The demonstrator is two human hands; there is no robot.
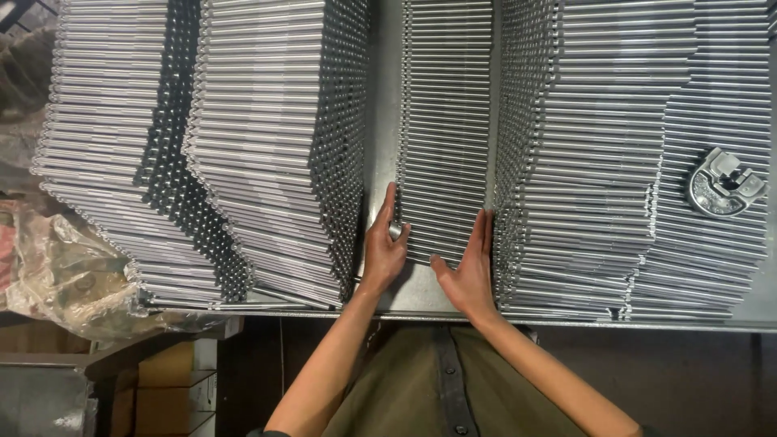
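Note:
A single flat row of thin shiny metal rods (445,121) lies on the metal tray (380,121) in the middle of the view. My left hand (383,243) presses against the row's left ends, fingers apart, with the thumb on the nearest rods. My right hand (468,271) lies flat against the row's right ends near the front, fingers straight and together. Neither hand grips a rod.
Tall stacks of the same rods stand on both sides: left stacks (243,146) and right stacks (599,154). A round grey metal fitting (724,182) rests on the far right stack. Crumpled plastic wrap (65,267) lies at the left. The tray's front edge (566,322) runs below.

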